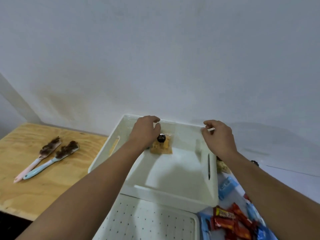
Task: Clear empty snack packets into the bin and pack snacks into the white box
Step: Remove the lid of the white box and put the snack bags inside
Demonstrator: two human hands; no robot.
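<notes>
The white box (173, 191) stands open in front of me against the wall. Inside it, at the far end, lies a clear packet of tan snacks with a black round label (161, 144). My left hand (145, 130) reaches into the box just left of that packet, fingers curled and apart, touching or nearly touching it. My right hand (219, 135) rests on the box's far right corner, fingertips pinched on the rim. Red snack packets (232, 222) and blue packets (226, 187) lie to the right of the box.
A perforated white lid (149, 220) lies in front of the box. On the wooden table (34, 187) at left lie two brushes, one with a pink handle (37, 161), one with a blue handle (50, 163). Another tan snack packet (223, 166) peeks out behind my right wrist.
</notes>
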